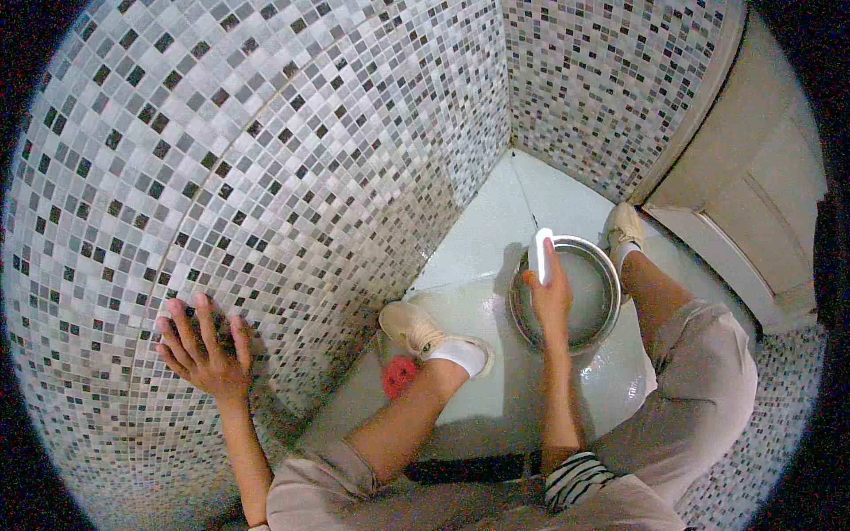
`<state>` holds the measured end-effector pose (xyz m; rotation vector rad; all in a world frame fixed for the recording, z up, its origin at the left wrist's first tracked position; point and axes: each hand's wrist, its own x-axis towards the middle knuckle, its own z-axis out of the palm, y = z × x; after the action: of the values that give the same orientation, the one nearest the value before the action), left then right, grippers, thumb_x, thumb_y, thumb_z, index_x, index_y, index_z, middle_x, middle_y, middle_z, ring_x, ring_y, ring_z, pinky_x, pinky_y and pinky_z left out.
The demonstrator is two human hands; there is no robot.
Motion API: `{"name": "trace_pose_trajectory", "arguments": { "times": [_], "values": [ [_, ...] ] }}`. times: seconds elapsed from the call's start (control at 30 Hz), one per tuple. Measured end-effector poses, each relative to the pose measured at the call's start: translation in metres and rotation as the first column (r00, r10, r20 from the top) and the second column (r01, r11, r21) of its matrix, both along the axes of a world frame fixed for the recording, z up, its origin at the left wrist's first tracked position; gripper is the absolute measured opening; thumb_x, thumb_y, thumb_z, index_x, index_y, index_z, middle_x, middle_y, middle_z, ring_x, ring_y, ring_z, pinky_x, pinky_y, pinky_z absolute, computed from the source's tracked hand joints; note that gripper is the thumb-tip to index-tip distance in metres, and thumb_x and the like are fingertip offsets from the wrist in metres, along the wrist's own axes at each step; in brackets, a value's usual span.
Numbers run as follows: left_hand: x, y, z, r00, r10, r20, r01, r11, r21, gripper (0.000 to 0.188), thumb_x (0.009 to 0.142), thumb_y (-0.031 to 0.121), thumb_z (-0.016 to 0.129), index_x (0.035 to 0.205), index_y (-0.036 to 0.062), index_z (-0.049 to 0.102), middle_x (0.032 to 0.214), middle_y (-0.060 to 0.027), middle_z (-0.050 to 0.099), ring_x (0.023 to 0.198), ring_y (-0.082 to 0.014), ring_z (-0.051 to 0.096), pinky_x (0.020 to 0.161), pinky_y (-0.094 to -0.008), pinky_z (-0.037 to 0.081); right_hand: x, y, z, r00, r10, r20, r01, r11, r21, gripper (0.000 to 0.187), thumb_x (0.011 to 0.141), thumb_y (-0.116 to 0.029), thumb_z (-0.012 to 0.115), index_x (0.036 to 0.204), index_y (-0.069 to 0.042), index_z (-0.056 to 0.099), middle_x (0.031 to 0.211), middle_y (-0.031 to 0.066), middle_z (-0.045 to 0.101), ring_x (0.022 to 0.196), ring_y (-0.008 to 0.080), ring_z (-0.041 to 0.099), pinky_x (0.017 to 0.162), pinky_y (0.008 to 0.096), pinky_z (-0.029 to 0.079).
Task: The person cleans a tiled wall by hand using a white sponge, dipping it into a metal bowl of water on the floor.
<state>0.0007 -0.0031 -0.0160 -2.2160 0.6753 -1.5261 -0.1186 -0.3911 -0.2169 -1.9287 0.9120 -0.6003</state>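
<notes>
Right hand pinches white bar over steel basin; left hand, spread at 9 o'clock, braces on tiled wall. Keep brace firm.

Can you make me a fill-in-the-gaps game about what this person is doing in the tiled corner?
1. The left hand is pressed flat against the ____ wall.
2. The right hand holds a white brush over a round metal ____.
3. A ____ scrubber lies on the floor beside the left shoe.

Missing words: tiled; basin; red
</notes>
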Motion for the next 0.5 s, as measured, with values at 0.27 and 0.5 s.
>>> {"name": "trace_pose_trajectory", "arguments": {
  "times": [0.27,0.5],
  "values": [
    [0.009,0.001,0.001,0.999,-0.028,0.027,0.027,0.999,0.019,0.052,0.085,0.042,0.06,0.13,0.0198,0.049,0.138,-0.0066,0.044,0.128,-0.0268,0.038,0.109,-0.0429,0.019,-0.008,-0.017,0.026,0.875,0.13,-0.467,-0.197,0.976,-0.098,0.058,0.077,-0.024,0.068,0.131,-0.023,0.048,0.121,0.0175,0.056,0.109,0.0351,0.055,0.09,0.0404,0.043],
    [0.015,0.01,0.014,1.0,-0.023,0.022,0.022,0.999,0.027,0.05,0.081,0.044,0.065,0.124,0.0205,0.056,0.132,-0.0022,0.05,0.121,-0.023,0.044,0.099,-0.0396,0.03,-0.003,-0.017,0.02,0.869,0.21,-0.449,-0.283,0.954,-0.101,0.059,0.074,-0.027,0.071,0.129,-0.024,0.051,0.117,0.016,0.059,0.105,0.0312,0.058,0.089,0.0376,0.044]
  ]
}}
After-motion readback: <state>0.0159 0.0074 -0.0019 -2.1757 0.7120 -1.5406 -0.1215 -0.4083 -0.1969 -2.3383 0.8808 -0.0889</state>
